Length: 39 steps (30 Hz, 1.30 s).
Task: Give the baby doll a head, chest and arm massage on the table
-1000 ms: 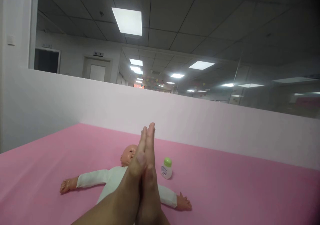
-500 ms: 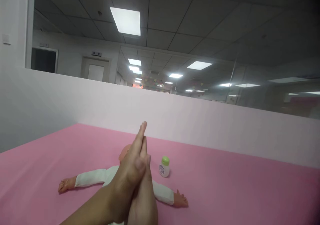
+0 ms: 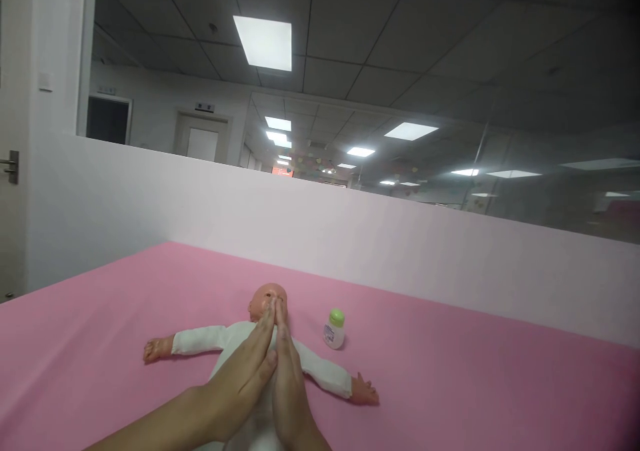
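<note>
Both left hand (image 3: 240, 384) and right hand (image 3: 289, 387), fingers (image 3: 263, 331) straight and pressed together, hide some of a baby doll (image 3: 243, 332), bottom middle.

Holding left hand (image 3: 245, 365) and right hand (image 3: 289, 379) joined at the fingertips (image 3: 280, 311), parted toward the wrists, over a white-clothed doll (image 3: 240, 334) laid face up on a pink surface (image 3: 450, 364) with arms (image 3: 325, 374) spread wide. Facing a green-capped bottle (image 3: 335, 331) right of the doll, a low white wall (image 3: 350, 231) at the far edge, ceiling lights (image 3: 265, 43) above and, at far left, a door (image 3: 14, 91).
</note>
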Motion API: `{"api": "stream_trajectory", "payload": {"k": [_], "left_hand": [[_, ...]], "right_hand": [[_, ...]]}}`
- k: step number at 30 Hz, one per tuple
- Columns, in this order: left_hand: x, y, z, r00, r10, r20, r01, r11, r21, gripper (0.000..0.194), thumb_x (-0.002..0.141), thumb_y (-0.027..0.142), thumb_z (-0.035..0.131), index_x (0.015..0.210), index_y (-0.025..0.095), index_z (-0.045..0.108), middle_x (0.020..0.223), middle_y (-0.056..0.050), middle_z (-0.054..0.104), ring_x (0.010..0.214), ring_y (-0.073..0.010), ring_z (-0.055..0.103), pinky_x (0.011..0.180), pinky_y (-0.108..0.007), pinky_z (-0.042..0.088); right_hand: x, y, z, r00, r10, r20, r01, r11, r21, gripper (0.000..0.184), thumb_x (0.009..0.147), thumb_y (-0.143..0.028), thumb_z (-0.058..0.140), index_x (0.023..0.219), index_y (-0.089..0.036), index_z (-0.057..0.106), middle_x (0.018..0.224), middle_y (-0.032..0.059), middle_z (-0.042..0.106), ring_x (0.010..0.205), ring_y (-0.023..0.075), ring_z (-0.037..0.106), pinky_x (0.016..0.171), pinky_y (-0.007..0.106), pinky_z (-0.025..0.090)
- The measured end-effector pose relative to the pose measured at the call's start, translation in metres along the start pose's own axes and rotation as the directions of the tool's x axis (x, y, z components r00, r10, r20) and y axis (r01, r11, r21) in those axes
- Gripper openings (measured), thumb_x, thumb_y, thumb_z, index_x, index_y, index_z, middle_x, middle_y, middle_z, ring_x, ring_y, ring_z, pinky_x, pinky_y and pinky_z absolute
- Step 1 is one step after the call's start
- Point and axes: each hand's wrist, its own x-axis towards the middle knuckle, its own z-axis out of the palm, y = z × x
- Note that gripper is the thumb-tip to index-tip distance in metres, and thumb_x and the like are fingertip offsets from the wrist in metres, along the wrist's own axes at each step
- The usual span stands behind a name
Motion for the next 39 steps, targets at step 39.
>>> {"api": "stream_trajectory", "payload": {"k": [39], "left_hand": [[-0.003, -0.041, 0.003, 0.949, -0.177, 0.259, 0.136, 0.976, 0.169, 0.062, 0.101, 0.051, 0.023, 0.153, 0.017, 0.025, 0.16, -0.01, 0.017, 0.149, -0.0278, 0.018, 0.122, -0.051, 0.022]], "right_hand": [[0.003, 0.049, -0.04, 0.949, 0.155, 0.273, 0.063, 0.758, -0.65, 0.066, 0.102, -0.055, 0.026, 0.155, -0.016, 0.018, 0.163, 0.0033, 0.011, 0.152, 0.0203, 0.009, 0.126, 0.045, 0.007]]}}
